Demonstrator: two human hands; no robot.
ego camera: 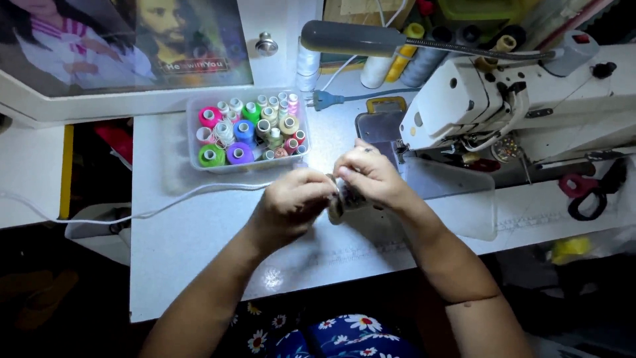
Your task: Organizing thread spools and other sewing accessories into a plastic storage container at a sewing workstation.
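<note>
1. Both hands are together over the white table (199, 245), just in front of the sewing machine (503, 99).
2. My left hand (291, 202) is curled around the near end of a small dark, shiny object (344, 199), fingers clenched on it.
3. My right hand (372, 174) pinches the same object from above, fingertips closed on its top. Can't tell what the object is; mostly hidden by my fingers.
4. The object is held in the air between the two hands, not resting on the table.
5. Progress, my read: still at the hand-prep stage. Nothing sits under the needle, no cloth is on the bed.
6. The clear box of coloured thread spools (246, 129) sits just beyond my left hand, untouched. The red-handled scissors (586, 189) lie well apart on the right.
</note>
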